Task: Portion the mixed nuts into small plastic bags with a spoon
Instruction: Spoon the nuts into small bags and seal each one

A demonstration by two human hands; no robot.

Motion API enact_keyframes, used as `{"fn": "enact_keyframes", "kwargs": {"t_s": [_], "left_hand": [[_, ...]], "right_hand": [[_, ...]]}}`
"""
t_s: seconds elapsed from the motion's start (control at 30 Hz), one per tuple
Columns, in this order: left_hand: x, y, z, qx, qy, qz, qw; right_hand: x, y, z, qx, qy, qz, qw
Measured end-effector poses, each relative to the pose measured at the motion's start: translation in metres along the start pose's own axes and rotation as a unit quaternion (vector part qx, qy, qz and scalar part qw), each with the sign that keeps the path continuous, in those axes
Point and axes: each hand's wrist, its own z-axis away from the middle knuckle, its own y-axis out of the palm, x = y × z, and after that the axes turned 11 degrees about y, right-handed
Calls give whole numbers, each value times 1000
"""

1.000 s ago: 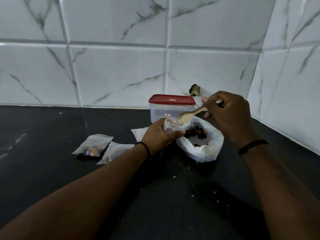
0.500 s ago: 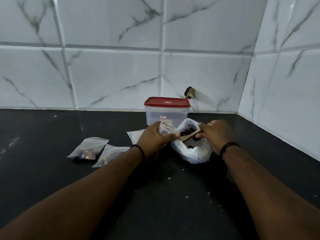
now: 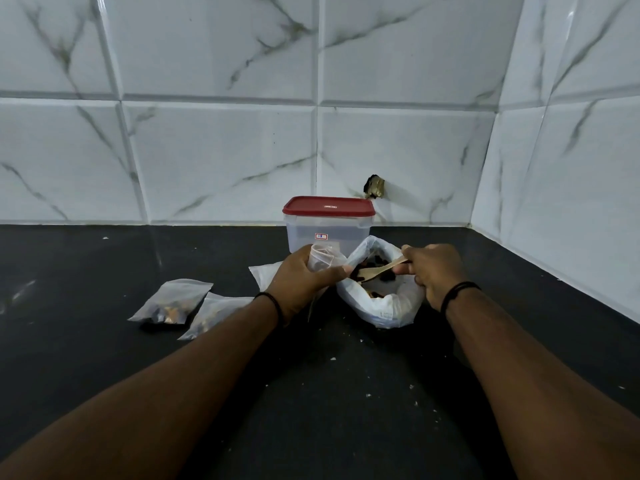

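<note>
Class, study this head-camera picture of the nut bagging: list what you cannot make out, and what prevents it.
- Head view: spoon bowl of the pale wooden spoon, dipped into the white plastic sack of nuts: load unclear.
- Small clear plastic bag: contents covered by the left hand.
- Red-lidded clear plastic container: label too small.

Black table [image 3: 104,393], matte, runs to a tiled corner. Pale crumbs [image 3: 368,395] scattered across its near middle. Clear tub [image 3: 328,237] stands at the back, close to the wall; red lid [image 3: 328,206] seated on it; small red-bordered label [image 3: 321,236] on its front face. Contents cannot be made out. Wall tiles [image 3: 221,161] white, grey-veined, glossy, on back wall and right wall alike. Dark ragged hole [image 3: 374,187] in the back tile just above and right of the lid.
</note>
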Motion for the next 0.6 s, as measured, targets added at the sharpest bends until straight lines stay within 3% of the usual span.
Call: {"fn": "enact_keyframes", "kwargs": {"t_s": [0.43, 0.53, 0.6], "left_hand": [[1, 0, 0, 4, -4, -1, 1000], [-1, -1, 2, 5, -6, 7, 1000], [0, -1, 2, 5, -4, 16, 1000]], "right_hand": [[29, -7, 37, 36, -80, -103, 991], [32, 2, 51, 28, -159, -47, 986], [32, 8, 59, 16, -258, 21, 966]]}}
